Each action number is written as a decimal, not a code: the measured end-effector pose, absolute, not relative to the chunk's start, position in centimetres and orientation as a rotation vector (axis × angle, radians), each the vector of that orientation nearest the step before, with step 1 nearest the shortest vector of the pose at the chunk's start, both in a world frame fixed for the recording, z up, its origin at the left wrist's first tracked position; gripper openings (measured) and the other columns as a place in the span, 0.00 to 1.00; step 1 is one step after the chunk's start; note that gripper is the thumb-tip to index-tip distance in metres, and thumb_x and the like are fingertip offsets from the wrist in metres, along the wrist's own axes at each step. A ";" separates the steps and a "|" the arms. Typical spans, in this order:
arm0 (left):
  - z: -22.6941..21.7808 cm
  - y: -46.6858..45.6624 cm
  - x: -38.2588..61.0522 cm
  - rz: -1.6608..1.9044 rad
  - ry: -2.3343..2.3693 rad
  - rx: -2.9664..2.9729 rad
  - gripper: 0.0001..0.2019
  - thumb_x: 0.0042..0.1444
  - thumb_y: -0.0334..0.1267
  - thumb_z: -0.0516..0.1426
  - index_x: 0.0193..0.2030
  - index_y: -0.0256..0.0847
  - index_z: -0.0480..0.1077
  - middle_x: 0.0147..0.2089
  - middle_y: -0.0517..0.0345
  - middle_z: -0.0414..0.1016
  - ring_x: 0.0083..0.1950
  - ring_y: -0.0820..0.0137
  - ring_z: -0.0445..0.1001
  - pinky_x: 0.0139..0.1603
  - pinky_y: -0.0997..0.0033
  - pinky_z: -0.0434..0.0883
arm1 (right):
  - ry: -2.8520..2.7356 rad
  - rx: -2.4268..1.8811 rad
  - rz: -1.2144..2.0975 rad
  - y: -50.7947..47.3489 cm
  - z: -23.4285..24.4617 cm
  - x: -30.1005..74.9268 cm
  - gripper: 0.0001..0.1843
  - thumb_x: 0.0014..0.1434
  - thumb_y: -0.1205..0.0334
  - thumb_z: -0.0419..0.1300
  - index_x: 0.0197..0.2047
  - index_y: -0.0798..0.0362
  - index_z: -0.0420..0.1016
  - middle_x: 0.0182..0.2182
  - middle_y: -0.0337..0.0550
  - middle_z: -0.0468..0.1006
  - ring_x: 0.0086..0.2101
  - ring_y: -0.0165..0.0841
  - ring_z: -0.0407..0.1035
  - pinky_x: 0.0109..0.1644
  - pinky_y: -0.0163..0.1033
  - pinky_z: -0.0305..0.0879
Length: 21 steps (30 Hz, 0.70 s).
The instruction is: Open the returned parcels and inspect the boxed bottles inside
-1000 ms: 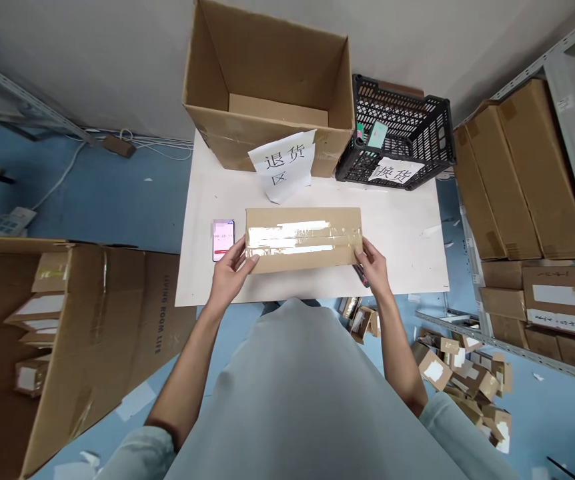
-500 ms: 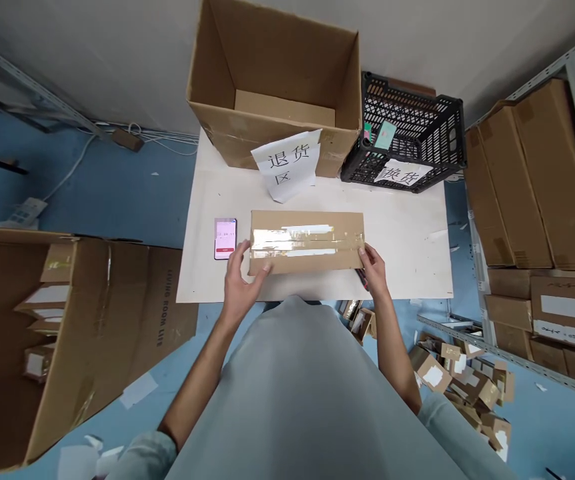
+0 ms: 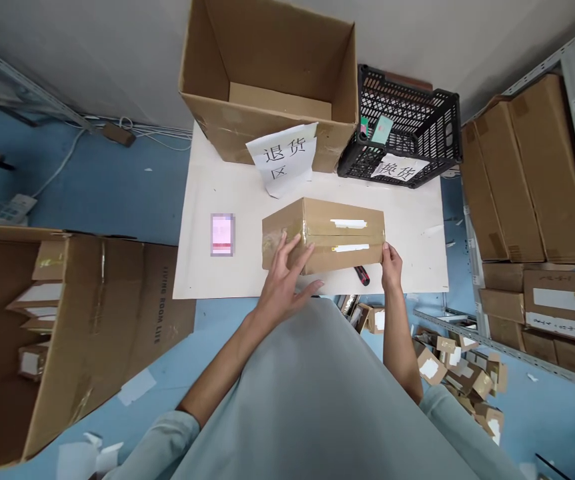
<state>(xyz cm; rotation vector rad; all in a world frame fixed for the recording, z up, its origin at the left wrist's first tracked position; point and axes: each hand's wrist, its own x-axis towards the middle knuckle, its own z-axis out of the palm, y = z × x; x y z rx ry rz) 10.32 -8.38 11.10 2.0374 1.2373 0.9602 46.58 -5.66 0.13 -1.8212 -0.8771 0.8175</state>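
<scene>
A long taped cardboard parcel (image 3: 337, 230) is tipped up over the white table (image 3: 207, 273), its left end raised and turned toward me. My left hand (image 3: 285, 277) rests on the parcel's near left face with fingers spread and stretched out. My right hand (image 3: 391, 261) grips the parcel's near right corner, fingers curled on it. A phone with a pink screen (image 3: 221, 235) lies flat on the table to the left of the parcel.
A dark and red pen-like tool (image 3: 362, 275) lies by the table's front edge under the parcel. Behind stand an open carton (image 3: 267, 127) with a paper sign and a black crate (image 3: 417, 127). A big carton (image 3: 67, 333) stands left, shelves of boxes (image 3: 527, 173) right.
The parcel lay flat and is now lifted, shifted right and turned, with its left end up. My left hand moved from the left end to the near face; the right hand stays at the right corner.
</scene>
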 end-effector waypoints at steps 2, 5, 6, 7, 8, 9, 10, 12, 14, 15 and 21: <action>10.6 -8.4 9.5 0.965 1.298 2.013 0.39 0.76 0.52 0.60 0.87 0.57 0.49 0.83 0.38 0.52 0.89 0.38 0.43 0.82 0.28 0.58 | -0.839 -1.814 0.816 -5.5 0.4 45.8 0.39 0.64 0.27 0.63 0.58 0.55 0.83 0.57 0.57 0.86 0.58 0.48 0.79 0.65 0.55 0.76; 9.8 -8.5 7.8 0.959 1.430 1.947 0.37 0.75 0.53 0.61 0.85 0.53 0.56 0.81 0.37 0.55 0.89 0.38 0.46 0.82 0.30 0.59 | -0.908 -1.791 0.821 -5.2 1.1 44.2 0.39 0.64 0.29 0.64 0.60 0.55 0.83 0.61 0.60 0.85 0.60 0.49 0.78 0.69 0.57 0.74; 9.4 -8.6 7.2 0.951 1.480 1.916 0.36 0.75 0.53 0.61 0.85 0.52 0.58 0.80 0.36 0.56 0.88 0.38 0.47 0.82 0.30 0.60 | -0.955 -1.782 0.824 -5.1 1.4 43.5 0.39 0.64 0.29 0.64 0.60 0.55 0.83 0.61 0.61 0.85 0.60 0.49 0.78 0.69 0.57 0.73; 9.0 -8.7 6.5 0.936 1.531 1.879 0.36 0.74 0.54 0.61 0.84 0.51 0.59 0.79 0.36 0.57 0.88 0.38 0.47 0.82 0.30 0.60 | -1.007 -1.772 0.831 -5.0 1.7 42.8 0.39 0.65 0.30 0.64 0.61 0.55 0.82 0.62 0.61 0.84 0.61 0.49 0.78 0.69 0.57 0.73; 8.5 -8.7 5.7 0.915 1.583 1.837 0.36 0.74 0.56 0.62 0.83 0.50 0.61 0.79 0.36 0.58 0.88 0.38 0.48 0.82 0.30 0.59 | -1.056 -1.765 0.836 -4.9 2.1 42.0 0.38 0.66 0.30 0.64 0.61 0.55 0.82 0.62 0.61 0.84 0.60 0.49 0.78 0.69 0.57 0.73; 8.0 -8.8 4.9 0.887 1.632 1.794 0.36 0.73 0.57 0.61 0.82 0.49 0.62 0.78 0.35 0.59 0.88 0.38 0.49 0.82 0.30 0.59 | -1.098 -1.762 0.836 -4.8 2.6 41.0 0.37 0.67 0.31 0.63 0.61 0.54 0.83 0.61 0.60 0.84 0.60 0.49 0.79 0.69 0.57 0.74; 7.5 -9.0 4.1 0.853 1.675 1.751 0.35 0.74 0.58 0.60 0.82 0.48 0.64 0.77 0.35 0.61 0.87 0.39 0.50 0.83 0.30 0.59 | -1.133 -1.760 0.825 -4.8 3.1 39.9 0.36 0.68 0.31 0.63 0.61 0.54 0.83 0.60 0.60 0.85 0.60 0.48 0.79 0.68 0.57 0.75; 6.4 -9.3 2.5 0.801 1.743 1.677 0.32 0.76 0.58 0.56 0.80 0.47 0.67 0.74 0.35 0.65 0.87 0.41 0.52 0.83 0.31 0.58 | -1.197 -1.754 0.775 -5.1 4.6 37.4 0.33 0.70 0.34 0.63 0.61 0.53 0.84 0.60 0.59 0.84 0.60 0.48 0.78 0.69 0.58 0.74; 5.5 -9.7 0.8 0.808 1.817 1.624 0.30 0.78 0.57 0.52 0.78 0.46 0.69 0.74 0.36 0.67 0.86 0.44 0.54 0.84 0.34 0.57 | -1.274 -1.722 0.711 -5.5 6.5 34.7 0.30 0.73 0.37 0.63 0.64 0.51 0.83 0.62 0.58 0.82 0.63 0.49 0.75 0.71 0.59 0.73; 5.2 -9.8 0.0 0.831 1.866 1.603 0.29 0.79 0.57 0.51 0.77 0.45 0.71 0.75 0.36 0.67 0.85 0.45 0.54 0.84 0.35 0.56 | -1.319 -1.696 0.702 -5.8 7.6 33.3 0.29 0.75 0.39 0.62 0.67 0.49 0.82 0.63 0.57 0.81 0.65 0.49 0.74 0.72 0.59 0.72; 4.7 -9.0 -5.0 0.884 2.134 1.520 0.29 0.79 0.56 0.47 0.68 0.37 0.77 0.76 0.32 0.68 0.81 0.46 0.63 0.84 0.38 0.57 | -1.606 -1.406 0.730 -6.8 12.9 25.6 0.26 0.78 0.47 0.62 0.75 0.41 0.75 0.64 0.52 0.78 0.67 0.46 0.72 0.75 0.56 0.70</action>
